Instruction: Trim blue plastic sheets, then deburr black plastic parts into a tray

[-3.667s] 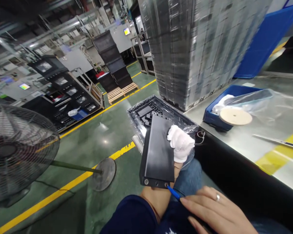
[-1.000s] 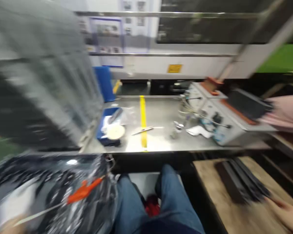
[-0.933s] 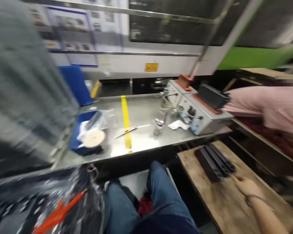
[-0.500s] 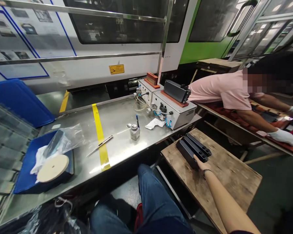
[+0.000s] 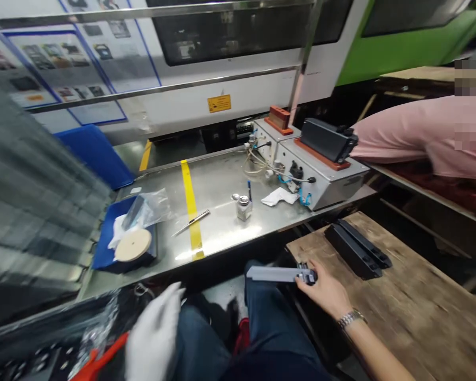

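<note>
My right hand point(image 5: 323, 291), bare with a metal watch at the wrist, grips one end of a long black plastic part point(image 5: 277, 274) above my right knee. Its pale, shiny face is toward me. My left hand point(image 5: 154, 330) wears a white glove and is blurred, at lower left. Its fingers look stretched out, with nothing visible in them. Beside it an orange-red forked piece point(image 5: 101, 360) lies over a plastic-lined box of black parts point(image 5: 43, 357). Two similar long black parts point(image 5: 357, 248) lie side by side on the wooden board point(image 5: 404, 317) at my right.
On the metal bench point(image 5: 218, 233) are a small glass jar point(image 5: 244, 209), a pen-like tool point(image 5: 191, 222), a white cloth point(image 5: 280, 196) and a blue tray point(image 5: 103, 248) with a round pale disc point(image 5: 133, 245). Grey fixture boxes point(image 5: 321, 182) stand behind. A person in pink point(image 5: 412, 132) leans at right.
My right hand has lifted one black part off the wooden board and brought it left, over my knee. My gloved left hand has come into view. The camera has turned left.
</note>
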`<state>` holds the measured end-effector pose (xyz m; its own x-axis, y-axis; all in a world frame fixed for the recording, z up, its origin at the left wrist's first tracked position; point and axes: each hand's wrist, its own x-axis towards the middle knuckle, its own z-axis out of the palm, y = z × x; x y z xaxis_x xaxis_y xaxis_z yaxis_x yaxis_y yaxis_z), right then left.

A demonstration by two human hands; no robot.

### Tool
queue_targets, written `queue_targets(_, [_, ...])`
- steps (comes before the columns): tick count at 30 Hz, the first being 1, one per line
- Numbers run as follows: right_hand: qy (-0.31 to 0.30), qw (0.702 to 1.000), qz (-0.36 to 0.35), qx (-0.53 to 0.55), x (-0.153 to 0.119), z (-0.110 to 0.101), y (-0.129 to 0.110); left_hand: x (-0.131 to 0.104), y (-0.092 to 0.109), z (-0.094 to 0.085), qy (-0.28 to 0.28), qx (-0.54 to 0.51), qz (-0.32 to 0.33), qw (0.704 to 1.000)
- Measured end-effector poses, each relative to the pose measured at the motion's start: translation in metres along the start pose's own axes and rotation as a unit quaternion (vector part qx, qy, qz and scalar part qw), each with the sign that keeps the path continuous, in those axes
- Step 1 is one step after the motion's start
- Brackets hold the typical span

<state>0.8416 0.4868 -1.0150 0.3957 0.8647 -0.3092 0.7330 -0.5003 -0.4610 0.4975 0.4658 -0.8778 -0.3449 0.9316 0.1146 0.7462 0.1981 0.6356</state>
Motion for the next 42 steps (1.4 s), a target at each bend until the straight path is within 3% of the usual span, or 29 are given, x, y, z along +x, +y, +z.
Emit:
queue_targets(2, [0.005, 0.987, -0.159, 0.015, -0.018, 0.012, -0.038, -0.016, 0.015, 0.025, -0.137, 0.013, 0.045, 0.989])
queue_targets(4, [-0.01, 0.948, -0.316, 0.042, -0.035, 0.021, -0.075, -0.023, 0.027, 0.051, -0.237, 0.09, 0.059, 0.966])
queue_targets(7, [-0.116, 0.874, -0.471, 0.04, -0.042, 0.025, -0.127, -0.024, 0.023, 0.062, -0.305, 0.176, -0.04, 0.935])
queue_targets(10, [-0.193, 0.846, -0.496, -0.022, -0.019, 0.028, -0.183, -0.028, -0.005, 0.035, -0.276, 0.04, -0.167, 0.946])
queue_targets(12, [-0.174, 0.855, -0.485, -0.06, 0.007, 0.036, -0.225, -0.036, -0.024, 0.011, -0.221, -0.108, -0.228, 0.942])
queue_targets(16, [-0.111, 0.856, -0.496, -0.096, 0.051, 0.066, -0.298, -0.05, -0.038, -0.018, -0.132, -0.269, -0.251, 0.92])
queue_targets(19, [-0.085, 0.845, -0.517, -0.104, 0.062, 0.085, -0.327, -0.055, -0.03, -0.024, -0.094, -0.308, -0.254, 0.912])
queue_targets(23, [-0.078, 0.848, -0.512, -0.115, 0.065, 0.092, -0.324, -0.055, -0.019, -0.03, -0.06, -0.333, -0.254, 0.906])
queue_targets(26, [-0.077, 0.86, -0.492, -0.107, 0.07, 0.085, -0.299, -0.054, -0.016, -0.035, -0.033, -0.366, -0.264, 0.892])
queue_targets(28, [-0.079, 0.868, -0.482, -0.094, 0.07, 0.078, -0.273, -0.053, -0.016, -0.035, -0.02, -0.434, -0.268, 0.86])
queue_targets(30, [-0.097, 0.873, -0.476, -0.048, 0.065, 0.067, -0.243, -0.052, -0.017, -0.032, 0.006, -0.538, -0.305, 0.786])
queue_targets(32, [-0.133, 0.865, -0.481, 0.056, 0.05, 0.053, -0.213, -0.049, -0.018, -0.027, 0.017, -0.65, -0.368, 0.664])
queue_targets(34, [-0.151, 0.83, -0.507, 0.178, 0.025, 0.034, -0.19, -0.045, -0.017, -0.021, 0.021, -0.729, -0.399, 0.556])
queue_targets(35, [-0.144, 0.804, -0.532, 0.223, 0.01, 0.024, -0.182, -0.043, -0.015, -0.019, 0.022, -0.753, -0.394, 0.526])
queue_targets(37, [-0.122, 0.749, -0.593, 0.268, -0.02, 0.005, -0.175, -0.039, -0.011, -0.013, 0.046, -0.77, -0.367, 0.519])
queue_targets(39, [-0.105, 0.702, -0.641, 0.293, -0.046, -0.009, -0.177, -0.038, -0.007, -0.009, 0.079, -0.764, -0.347, 0.539])
queue_targets(42, [-0.102, 0.653, -0.679, 0.319, -0.069, -0.018, -0.185, -0.045, -0.007, -0.004, 0.111, -0.756, -0.311, 0.565])
